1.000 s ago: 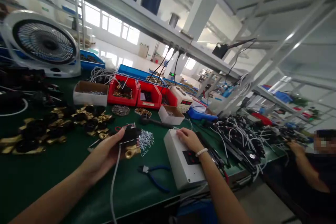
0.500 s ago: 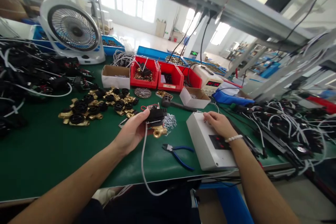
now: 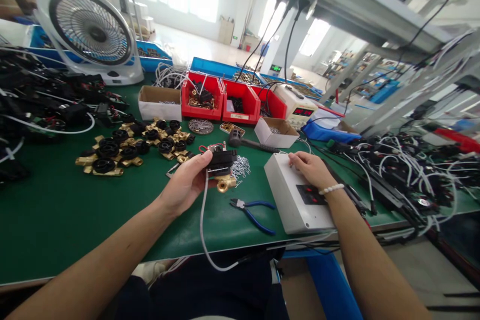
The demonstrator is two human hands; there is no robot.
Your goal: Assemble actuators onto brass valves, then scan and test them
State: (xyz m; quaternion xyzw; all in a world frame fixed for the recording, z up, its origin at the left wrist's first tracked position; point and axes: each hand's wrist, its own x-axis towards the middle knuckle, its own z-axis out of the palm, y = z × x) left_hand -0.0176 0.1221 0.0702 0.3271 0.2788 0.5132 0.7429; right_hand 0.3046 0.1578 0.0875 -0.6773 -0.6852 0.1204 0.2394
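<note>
My left hand (image 3: pixel 187 180) grips a black valve unit (image 3: pixel 221 160) with a brass fitting (image 3: pixel 224 184) at its lower end. From the unit a white cable (image 3: pixel 203 225) hangs down over the table edge. My right hand (image 3: pixel 309 167) rests at the far end of a white control box (image 3: pixel 281 195), fingers curled together; whatever lies under the fingertips is hidden. Red lit digits show on the box's dark panel (image 3: pixel 310 194), close to my right wrist. Between the hands lie blue-handled cutters (image 3: pixel 255 212), with a pile of small silver clips (image 3: pixel 241 167) just behind the valve unit.
Brass fittings with black caps (image 3: pixel 112 150) cover the table's left middle. Red bins (image 3: pixel 240 102), small cardboard boxes (image 3: pixel 159 102) and a power supply (image 3: pixel 298 107) line the back. A fan (image 3: pixel 90 30) stands back left. Tangled cabled parts (image 3: pixel 405 170) fill the right side.
The camera view has shifted slightly, so the scene sits a little higher and further left. Both hands keep their places on the valve unit and the control box.
</note>
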